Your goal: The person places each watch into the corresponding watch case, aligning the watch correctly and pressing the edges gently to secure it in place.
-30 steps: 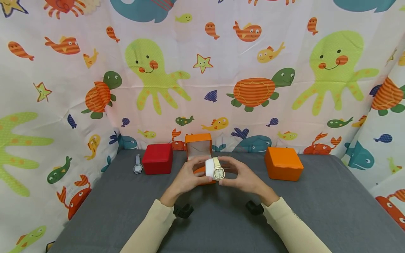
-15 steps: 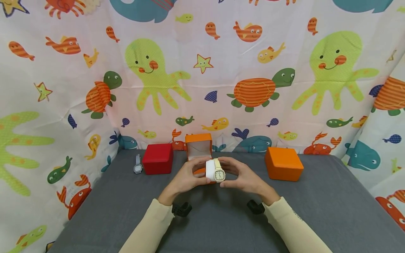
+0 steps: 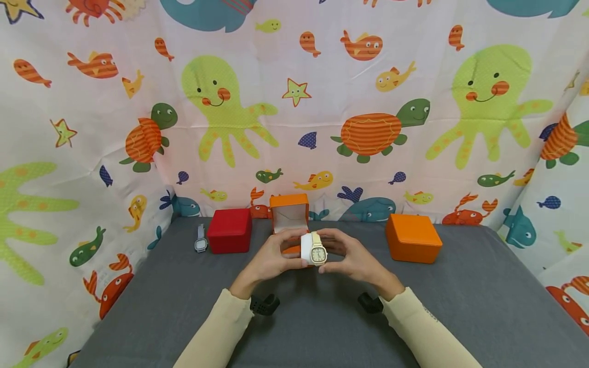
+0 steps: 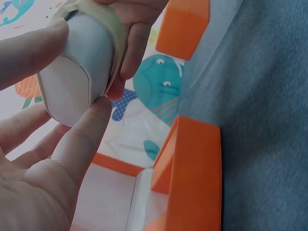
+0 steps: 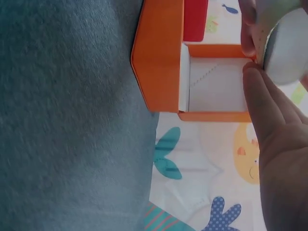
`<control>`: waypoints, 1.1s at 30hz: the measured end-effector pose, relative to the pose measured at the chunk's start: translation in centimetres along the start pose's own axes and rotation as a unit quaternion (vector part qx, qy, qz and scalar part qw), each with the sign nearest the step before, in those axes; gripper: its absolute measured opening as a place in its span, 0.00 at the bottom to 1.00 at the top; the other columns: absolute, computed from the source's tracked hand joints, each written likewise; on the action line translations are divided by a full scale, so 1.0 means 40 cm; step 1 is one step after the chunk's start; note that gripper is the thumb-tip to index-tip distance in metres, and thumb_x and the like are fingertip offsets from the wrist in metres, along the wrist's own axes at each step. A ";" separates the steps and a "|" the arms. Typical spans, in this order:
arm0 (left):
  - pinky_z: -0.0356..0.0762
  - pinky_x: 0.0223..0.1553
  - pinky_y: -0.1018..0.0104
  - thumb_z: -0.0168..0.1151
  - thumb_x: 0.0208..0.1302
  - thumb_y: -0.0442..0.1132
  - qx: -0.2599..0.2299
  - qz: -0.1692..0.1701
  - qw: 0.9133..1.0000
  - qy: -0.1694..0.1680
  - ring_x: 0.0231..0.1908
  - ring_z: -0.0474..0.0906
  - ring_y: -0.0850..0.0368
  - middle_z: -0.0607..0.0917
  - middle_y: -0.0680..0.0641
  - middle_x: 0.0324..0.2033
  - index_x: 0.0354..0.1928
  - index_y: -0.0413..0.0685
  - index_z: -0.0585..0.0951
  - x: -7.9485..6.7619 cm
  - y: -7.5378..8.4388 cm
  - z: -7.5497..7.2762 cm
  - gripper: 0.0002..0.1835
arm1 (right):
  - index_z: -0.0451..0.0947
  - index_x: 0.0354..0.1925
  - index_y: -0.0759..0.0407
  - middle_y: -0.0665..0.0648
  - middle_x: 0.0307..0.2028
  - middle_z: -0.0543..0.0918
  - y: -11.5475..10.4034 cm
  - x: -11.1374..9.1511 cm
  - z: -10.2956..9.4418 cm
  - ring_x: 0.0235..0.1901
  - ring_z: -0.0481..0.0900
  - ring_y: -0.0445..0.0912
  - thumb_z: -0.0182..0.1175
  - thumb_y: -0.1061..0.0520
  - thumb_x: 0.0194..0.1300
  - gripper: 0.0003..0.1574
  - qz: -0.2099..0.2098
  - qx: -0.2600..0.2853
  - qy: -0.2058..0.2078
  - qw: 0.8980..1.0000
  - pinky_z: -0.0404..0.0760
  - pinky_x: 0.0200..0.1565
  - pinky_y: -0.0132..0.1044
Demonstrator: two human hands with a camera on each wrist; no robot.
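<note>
In the head view both hands hold up a cream-strapped wristwatch wrapped round a white watch cushion. My left hand grips the cushion's end between thumb and fingers; the left wrist view shows its smooth white end face close up. From the other side my right hand pinches the watch, thumb near the lower edge of its face and fingers at the strap. An orange box with its lid raised and a pale lining stands just behind the hands, partly hidden by them.
Left of the orange box is a red box, lid down, with a silver-grey watch lying beside it. A second orange box sits closed on the right. Grey cloth covers the table; a sea-animal curtain hangs behind.
The watch and cushion have dipped slightly and shifted a touch within the fingers. Both hands stay almost in place, and the boxes have not moved.
</note>
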State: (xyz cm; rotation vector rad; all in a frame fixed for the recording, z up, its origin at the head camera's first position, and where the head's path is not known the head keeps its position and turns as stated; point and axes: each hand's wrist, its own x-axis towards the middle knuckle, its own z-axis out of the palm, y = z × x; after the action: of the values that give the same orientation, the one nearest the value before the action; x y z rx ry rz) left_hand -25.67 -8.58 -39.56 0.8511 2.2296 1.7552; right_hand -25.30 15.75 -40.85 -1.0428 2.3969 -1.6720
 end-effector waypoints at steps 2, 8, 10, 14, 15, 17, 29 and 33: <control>0.74 0.53 0.49 0.71 0.53 0.31 -0.008 0.005 1.000 -0.007 0.60 0.69 0.45 0.70 0.46 0.60 0.65 0.41 0.69 0.001 0.001 0.004 0.36 | 0.63 0.66 0.47 0.50 0.61 0.71 0.003 0.000 0.004 0.57 0.75 0.46 0.74 0.56 0.50 0.48 0.000 -0.002 0.000 1.000 0.73 0.58 0.42; 0.71 0.55 0.44 0.70 0.54 0.28 -0.014 -0.001 1.000 -0.018 0.62 0.67 0.42 0.68 0.42 0.62 0.67 0.38 0.66 0.003 0.005 0.011 0.38 | 0.63 0.65 0.49 0.50 0.60 0.71 0.000 0.001 0.009 0.57 0.75 0.47 0.74 0.60 0.50 0.47 0.009 -0.011 0.000 1.000 0.73 0.58 0.44; 0.70 0.55 0.43 0.69 0.53 0.28 -0.015 -0.004 1.000 -0.018 0.62 0.66 0.41 0.67 0.42 0.63 0.67 0.38 0.65 0.003 0.006 0.011 0.38 | 0.63 0.66 0.53 0.52 0.60 0.71 -0.011 0.001 0.009 0.58 0.74 0.48 0.74 0.61 0.50 0.47 0.012 -0.017 0.001 1.000 0.71 0.59 0.45; 0.72 0.54 0.45 0.70 0.53 0.29 -0.010 -0.007 1.000 -0.019 0.61 0.67 0.42 0.67 0.43 0.63 0.67 0.39 0.66 0.002 0.005 0.010 0.38 | 0.64 0.65 0.60 0.55 0.58 0.72 -0.057 -0.002 0.008 0.58 0.73 0.50 0.74 0.61 0.50 0.46 0.010 -0.026 0.001 1.000 0.69 0.61 0.47; 0.73 0.54 0.46 0.70 0.53 0.29 -0.008 -0.007 1.000 -0.019 0.60 0.67 0.43 0.68 0.44 0.62 0.67 0.40 0.67 0.002 0.006 0.010 0.37 | 0.64 0.64 0.61 0.56 0.58 0.73 -0.068 -0.004 0.008 0.58 0.73 0.51 0.74 0.60 0.50 0.46 0.008 -0.028 0.000 1.000 0.69 0.60 0.48; 0.75 0.53 0.50 0.70 0.54 0.31 0.001 -0.007 1.000 -0.019 0.60 0.68 0.44 0.69 0.45 0.61 0.66 0.42 0.68 0.000 0.005 0.011 0.36 | 0.65 0.63 0.63 0.57 0.57 0.73 -0.084 -0.005 0.009 0.57 0.74 0.51 0.74 0.60 0.50 0.45 0.002 -0.028 -0.002 1.000 0.70 0.60 0.50; 0.77 0.51 0.56 0.72 0.52 0.34 0.021 -0.008 1.000 -0.014 0.58 0.70 0.48 0.70 0.49 0.60 0.65 0.46 0.70 -0.002 0.005 0.015 0.36 | 0.66 0.63 0.62 0.58 0.57 0.72 -0.094 -0.009 0.016 0.57 0.71 0.50 0.75 0.58 0.49 0.45 -0.014 -0.074 0.014 0.997 0.68 0.61 0.53; 0.78 0.49 0.59 0.72 0.54 0.34 0.010 -0.008 1.000 -0.012 0.58 0.71 0.47 0.69 0.47 0.61 0.65 0.44 0.70 0.000 0.004 0.013 0.36 | 0.68 0.60 0.64 0.61 0.59 0.70 -0.103 -0.010 0.017 0.58 0.70 0.54 0.72 0.61 0.51 0.39 -0.060 -0.089 0.038 0.994 0.70 0.58 0.57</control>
State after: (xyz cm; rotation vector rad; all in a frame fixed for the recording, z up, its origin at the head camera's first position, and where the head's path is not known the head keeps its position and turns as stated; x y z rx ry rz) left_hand -25.37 -8.13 -39.57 0.8510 2.2367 1.7103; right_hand -22.67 14.61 -37.80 -1.1908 2.6213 -1.5831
